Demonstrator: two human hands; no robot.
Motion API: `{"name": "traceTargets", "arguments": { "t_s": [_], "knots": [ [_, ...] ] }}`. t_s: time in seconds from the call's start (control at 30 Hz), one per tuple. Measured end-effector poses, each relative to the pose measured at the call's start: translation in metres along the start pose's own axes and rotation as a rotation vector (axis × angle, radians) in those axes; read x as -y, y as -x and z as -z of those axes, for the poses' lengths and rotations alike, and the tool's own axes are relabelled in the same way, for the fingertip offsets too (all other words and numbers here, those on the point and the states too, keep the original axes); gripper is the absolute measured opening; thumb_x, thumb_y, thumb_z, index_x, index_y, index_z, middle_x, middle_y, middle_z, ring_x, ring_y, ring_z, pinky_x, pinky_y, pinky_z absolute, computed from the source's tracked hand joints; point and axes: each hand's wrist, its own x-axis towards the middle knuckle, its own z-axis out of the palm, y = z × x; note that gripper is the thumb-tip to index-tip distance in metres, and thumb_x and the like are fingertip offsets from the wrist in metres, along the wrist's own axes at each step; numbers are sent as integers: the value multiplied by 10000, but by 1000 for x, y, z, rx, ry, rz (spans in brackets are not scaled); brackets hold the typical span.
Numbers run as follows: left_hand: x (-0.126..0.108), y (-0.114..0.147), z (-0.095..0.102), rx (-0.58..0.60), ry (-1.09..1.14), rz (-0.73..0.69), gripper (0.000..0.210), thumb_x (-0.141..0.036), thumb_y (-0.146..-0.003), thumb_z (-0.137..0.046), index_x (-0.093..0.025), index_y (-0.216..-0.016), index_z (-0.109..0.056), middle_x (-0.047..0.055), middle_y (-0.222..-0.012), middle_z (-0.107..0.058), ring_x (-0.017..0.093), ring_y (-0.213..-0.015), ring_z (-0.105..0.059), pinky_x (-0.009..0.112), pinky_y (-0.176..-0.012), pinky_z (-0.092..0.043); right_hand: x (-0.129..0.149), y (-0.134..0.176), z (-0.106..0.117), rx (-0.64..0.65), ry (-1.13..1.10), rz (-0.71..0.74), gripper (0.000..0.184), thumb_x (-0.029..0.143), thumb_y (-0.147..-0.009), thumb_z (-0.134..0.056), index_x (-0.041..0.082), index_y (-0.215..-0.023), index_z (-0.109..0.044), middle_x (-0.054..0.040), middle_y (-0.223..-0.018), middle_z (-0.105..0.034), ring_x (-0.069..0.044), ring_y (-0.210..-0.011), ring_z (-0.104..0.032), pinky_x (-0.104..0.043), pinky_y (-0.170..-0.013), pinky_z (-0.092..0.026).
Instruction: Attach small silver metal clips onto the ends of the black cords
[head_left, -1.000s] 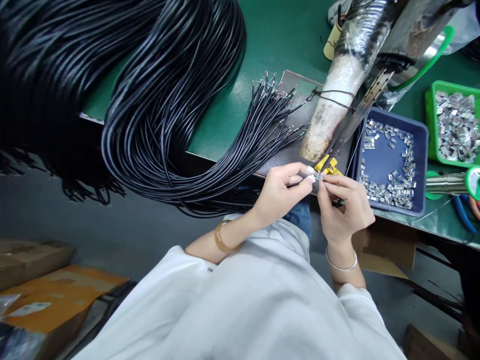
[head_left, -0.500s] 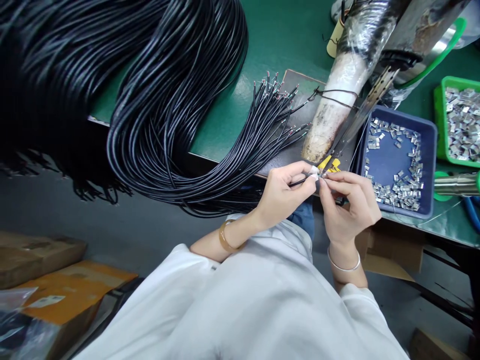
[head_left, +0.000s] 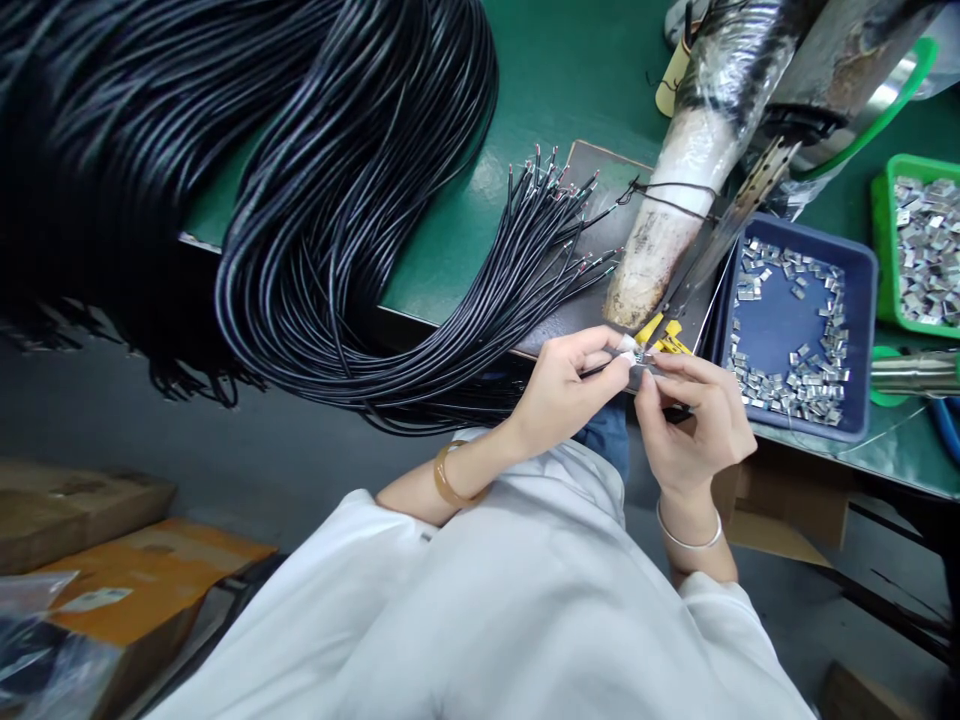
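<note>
Near the bench's front edge, my left hand [head_left: 574,385] is closed in a pinch on a black cable [head_left: 598,369] close to its stripped end. Beside it my right hand [head_left: 694,415] has its fingertips at the cable's end, pinching something small that I cannot make out. Small wires show between the two sets of fingertips. Just beyond them are yellow-handled parts [head_left: 670,338] under a soldering-stand-like metal arm [head_left: 739,215]. A big bundle of black cables [head_left: 420,340] lies to the left, its stripped ends pointing towards a plastic-wrapped tube [head_left: 660,215].
On the right stand a blue tray [head_left: 859,345] and a green bin [head_left: 885,250], both holding small metal pieces. A steel cylinder [head_left: 915,372] lies at the bench's right edge. Cardboard boxes [head_left: 142,580] sit on the floor at lower left.
My right hand has shifted slightly left and its fingertips have parted a little from the left ones. The left hand keeps its pinch on the cable.
</note>
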Motion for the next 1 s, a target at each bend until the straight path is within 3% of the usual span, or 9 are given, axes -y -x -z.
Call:
{"name": "traceTargets", "arguments": {
  "t_s": [0.2, 0.4, 0.57, 0.67, 0.73, 0.77, 0.9, 1.0],
  "knots": [
    [-7, 1, -1, -5, -11, -7, 149, -280, -903, -591, -134, -883, -611, -76, -580, -376, 39, -506, -261, 175, -477, -228, 1, -7, 1, -7, -17, -14, 187, 93, -792, -733, 222, -877, -628, -12, -933, -748, -168, -854, -731, -298, -760, -606],
    [-7, 14, 2, 12, -131, -17, 163, -288, -909, -608, -132, -936, -647, -78, -574, -332, 44, -505, -260, 193, -476, -213, 4, -11, 11, 124, -87, -86, 163, 88, -841, -687, 219, -910, -619, 15, -866, -730, -130, -809, -724, -241, -706, -583],
    [-2, 26, 4, -103, -219, -161, 189, -310, -830, -727, -136, -891, -686, -4, -702, -603, 62, -581, -454, 189, -541, -373, 4, -10, 13, 95, -311, -154, 167, 86, -847, -674, 221, -919, -609, -2, -867, -718, -175, -833, -742, -330, -737, -611],
    [-3, 25, 12, 122, -13, 81, 293, -400, -873, -671, -112, -831, -695, 14, -613, -632, 52, -478, -436, 189, -462, -343, -1, -6, 10, 84, -425, -174, 153, 88, -854, -660, 222, -905, -606, 3, -842, -711, -182, -820, -743, -341, -702, -615],
    [-4, 23, 18, 297, 165, 300, 368, -456, -885, -645, -92, -885, -699, 12, -573, -638, 23, -377, -327, 184, -378, -231, -4, -2, 12, 87, -375, -154, 144, 97, -855, -663, 223, -911, -622, 3, -833, -719, -175, -797, -737, -318, -677, -603],
    [-5, 22, 20, 331, 227, 362, 385, -466, -883, -646, -86, -913, -698, 15, -577, -651, 11, -352, -282, 185, -359, -181, -5, 0, 14, 86, -311, -146, 143, 103, -856, -667, 224, -924, -634, 7, -814, -720, -160, -748, -727, -295, -647, -587],
    [-5, 22, 24, 274, 326, 357, 345, -429, -878, -668, -93, -954, -689, 13, -608, -675, -5, -341, -266, 178, -353, -139, -4, 3, 28, 67, -34, -32, 193, 125, -833, -718, 235, -988, -684, 38, -718, -696, -87, -519, -587, -234, -529, -469],
    [-4, 22, 23, 283, 361, 335, 345, -420, -875, -673, -88, -967, -695, 7, -608, -661, -4, -345, -282, 179, -354, -148, 2, 0, 32, 243, 91, 134, 283, 163, -823, -752, 249, -1084, -687, 55, -660, -654, -80, -506, -508, -247, -541, -410]
  ]
}}
